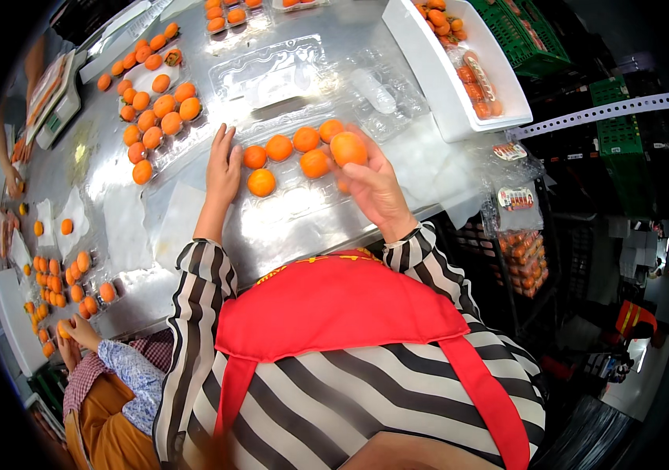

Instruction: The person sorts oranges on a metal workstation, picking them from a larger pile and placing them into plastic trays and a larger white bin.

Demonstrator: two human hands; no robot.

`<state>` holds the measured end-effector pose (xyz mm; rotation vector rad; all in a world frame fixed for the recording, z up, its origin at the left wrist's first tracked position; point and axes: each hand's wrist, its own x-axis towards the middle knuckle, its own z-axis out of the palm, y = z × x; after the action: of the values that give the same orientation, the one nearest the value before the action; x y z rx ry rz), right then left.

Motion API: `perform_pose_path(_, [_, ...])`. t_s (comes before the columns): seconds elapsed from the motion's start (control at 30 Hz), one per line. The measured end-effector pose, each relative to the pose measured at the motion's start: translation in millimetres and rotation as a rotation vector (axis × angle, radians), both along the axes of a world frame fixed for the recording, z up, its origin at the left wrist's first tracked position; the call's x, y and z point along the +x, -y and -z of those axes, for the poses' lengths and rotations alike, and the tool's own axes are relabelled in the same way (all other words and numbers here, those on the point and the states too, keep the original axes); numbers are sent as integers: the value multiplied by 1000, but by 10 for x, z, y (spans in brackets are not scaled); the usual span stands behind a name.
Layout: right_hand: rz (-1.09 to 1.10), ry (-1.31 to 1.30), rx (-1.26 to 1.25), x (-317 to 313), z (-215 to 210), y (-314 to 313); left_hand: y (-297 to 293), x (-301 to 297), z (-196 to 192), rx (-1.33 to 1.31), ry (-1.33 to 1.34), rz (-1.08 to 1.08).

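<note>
My right hand [377, 188] holds a round orange persimmon [348, 148] between thumb and fingers, raised over the right end of a clear plastic tray [291, 202]. Several persimmons [279, 148] sit in that tray, mostly along its far row. Near its front left corner lies a single persimmon [261, 182]. Part of another fruit shows beneath my right hand, mostly hidden. At the tray's left edge, my left hand [224, 168] is open, fingers stretched out and holding nothing. I cannot tell whether it touches the tray.
Clear plastic trays [268, 74] lie beyond on the metal table [420, 168]. Left of them are rows of persimmons [163, 105]. A white box [475, 70] with fruit stands back right. At lower left, a co-worker's hand [82, 332] is among more fruit; a scale [60, 110] stands far left.
</note>
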<state>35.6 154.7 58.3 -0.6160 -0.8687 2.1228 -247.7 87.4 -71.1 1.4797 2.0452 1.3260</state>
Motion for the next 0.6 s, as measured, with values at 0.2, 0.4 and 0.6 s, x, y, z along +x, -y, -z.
perform_pose_path(0.2, [122, 266, 251, 18, -21, -10, 18, -12, 50, -5, 56, 3])
perform_pose_path(0.4, [165, 377, 358, 14, -35, -6, 40, -14, 103, 17, 74, 19])
perform_pose_path(0.6, [232, 461, 480, -6, 45, -2, 69, 26, 136, 62, 12, 4])
